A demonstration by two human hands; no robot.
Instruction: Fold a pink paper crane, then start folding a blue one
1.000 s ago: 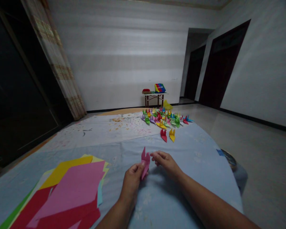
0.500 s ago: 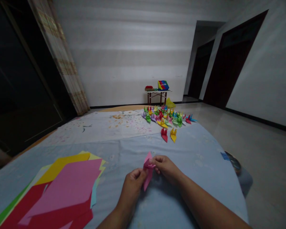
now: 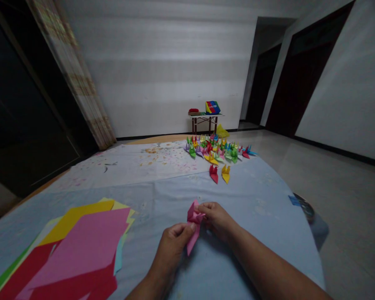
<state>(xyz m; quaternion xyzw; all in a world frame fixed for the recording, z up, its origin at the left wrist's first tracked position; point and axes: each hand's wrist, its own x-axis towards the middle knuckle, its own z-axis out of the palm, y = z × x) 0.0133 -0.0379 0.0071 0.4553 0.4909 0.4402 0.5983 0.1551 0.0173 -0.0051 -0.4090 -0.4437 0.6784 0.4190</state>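
A pink folded paper crane (image 3: 192, 241) is held between both hands above the light blue tablecloth. My left hand (image 3: 174, 241) pinches its lower middle from the left, thumb on top. From the right, my right hand (image 3: 217, 217) grips the upper part with closed fingers, partly hiding it. One long pointed piece of the crane hangs down toward me, and another rises at the top. Beyond the hands stand a red paper crane (image 3: 213, 174) and a yellow paper crane (image 3: 226, 174), side by side.
Coloured paper sheets (image 3: 81, 241) lie in a loose stack at the left. A cluster of many-coloured paper cranes (image 3: 218, 149) sits at the table's far right. A stool (image 3: 319, 231) with a round item stands beyond the right edge. Farther off is a small table (image 3: 206, 116).
The crane has turned slightly in my fingers, showing more of its folded middle. Both hands keep their hold. The whole view has shifted a little.
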